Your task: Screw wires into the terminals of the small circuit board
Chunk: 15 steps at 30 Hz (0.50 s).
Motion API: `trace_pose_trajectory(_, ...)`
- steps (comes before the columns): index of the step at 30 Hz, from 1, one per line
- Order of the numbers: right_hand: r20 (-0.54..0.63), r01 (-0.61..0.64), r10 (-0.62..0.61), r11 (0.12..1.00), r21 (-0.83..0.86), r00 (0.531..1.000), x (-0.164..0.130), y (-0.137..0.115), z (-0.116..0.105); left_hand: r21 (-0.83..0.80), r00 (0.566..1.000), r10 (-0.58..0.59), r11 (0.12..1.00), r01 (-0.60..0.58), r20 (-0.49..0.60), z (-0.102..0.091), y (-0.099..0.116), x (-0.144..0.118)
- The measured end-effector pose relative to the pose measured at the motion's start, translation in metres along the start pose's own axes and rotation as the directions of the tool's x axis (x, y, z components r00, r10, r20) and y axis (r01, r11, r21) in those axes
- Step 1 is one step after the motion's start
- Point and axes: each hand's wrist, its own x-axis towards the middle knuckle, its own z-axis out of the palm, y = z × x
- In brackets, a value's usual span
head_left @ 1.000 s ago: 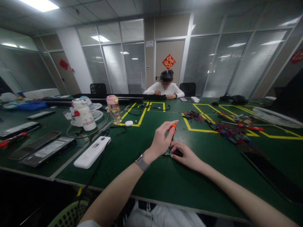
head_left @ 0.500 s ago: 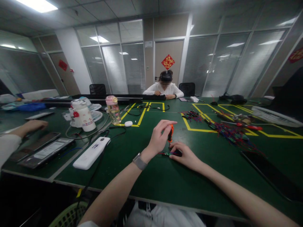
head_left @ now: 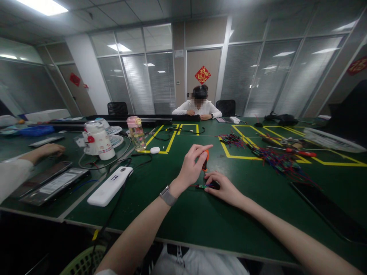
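Note:
My left hand point(head_left: 192, 165) is closed around an orange and black screwdriver point(head_left: 205, 163), held upright with its tip down at a small green circuit board point(head_left: 202, 186). The index finger stretches over the top of the handle. My right hand point(head_left: 220, 186) pinches the right end of the board against the green table point(head_left: 186, 225). Thin red and blue wires come out at the board's left side. The dark gap under my right palm hides part of the board, and the exact contact of the tip is too small to make out.
To the right lie a tangle of wired boards point(head_left: 276, 160), a red-handled tool point(head_left: 301, 152) and a black phone-like slab point(head_left: 323, 210). On the left are a white power bank point(head_left: 110, 186), bottles point(head_left: 137, 133) and a co-worker's hand point(head_left: 51, 149). Another person point(head_left: 197, 105) sits opposite.
Both hands hold nearly the same pose at the board, with the screwdriver still upright. The whole view has shifted very slightly; the co-worker's hand at left has moved a little to the right.

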Motion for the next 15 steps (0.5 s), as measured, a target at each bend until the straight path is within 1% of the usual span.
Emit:
trace_pose_trajectory(3,-0.004,0.001,-0.001,1.0,-0.001,1.0,-0.0001,0.0005,0.0003,-0.094,0.999,0.011,0.996,-0.007,0.041,0.0019,-0.0002,-0.0002)
trace_pose_trajectory(5,-0.01,0.003,-0.003,1.0,0.002,1.0,-0.0002,0.0008,0.0005,-0.097,0.999,0.012,0.995,-0.009,0.031,0.004,-0.0002,-0.0005)
trace_pose_trajectory(7,-0.01,0.004,-0.004,1.0,0.002,1.0,-0.0001,0.0007,0.0005,-0.02,0.999,0.02,1.0,-0.021,-0.028,0.0051,0.0001,-0.0007)
trace_pose_trajectory(9,-0.007,0.002,-0.002,1.0,-0.002,1.0,0.0,0.0002,0.0002,0.095,0.994,0.041,0.995,-0.031,-0.105,0.0046,0.0003,-0.0007)
trace_pose_trajectory(11,-0.003,0.002,-0.002,1.0,-0.007,1.0,0.0001,-0.0004,-0.0002,0.181,0.987,0.065,0.983,-0.038,-0.145,0.0027,0.0003,-0.0005)
trace_pose_trajectory(13,0.0,0.003,-0.003,1.0,-0.011,1.0,0.0002,-0.0006,-0.0005,0.201,0.989,0.077,0.978,-0.051,-0.125,0.0004,0.0004,-0.0003)
trace_pose_trajectory(15,0.003,0.006,-0.006,1.0,-0.011,1.0,0.0002,-0.0003,-0.0006,0.156,0.994,0.07,0.986,-0.057,-0.082,-0.001,0.0006,0.0)
